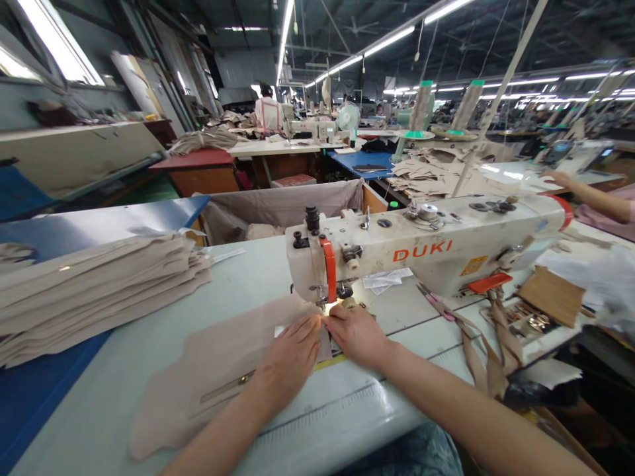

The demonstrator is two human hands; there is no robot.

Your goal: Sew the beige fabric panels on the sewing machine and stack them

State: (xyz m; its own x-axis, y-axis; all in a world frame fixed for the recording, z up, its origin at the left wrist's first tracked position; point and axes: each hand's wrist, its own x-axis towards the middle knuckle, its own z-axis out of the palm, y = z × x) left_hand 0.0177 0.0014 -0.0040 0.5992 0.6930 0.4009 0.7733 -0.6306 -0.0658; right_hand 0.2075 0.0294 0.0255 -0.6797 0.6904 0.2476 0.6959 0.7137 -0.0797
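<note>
Fabric piece [213, 377] runs off left from the sewing machine [421, 254]; left hand [290, 360] flat on it, right hand [354, 334] just fingertips pressing its edge.

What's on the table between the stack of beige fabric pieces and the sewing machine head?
In the head view, mostly bare pale table; only a thin white strip lies beside the stack, short of the sewing machine.

Stack of beige cut pieces [94, 291] left; thread cones [421, 109] behind.
</note>
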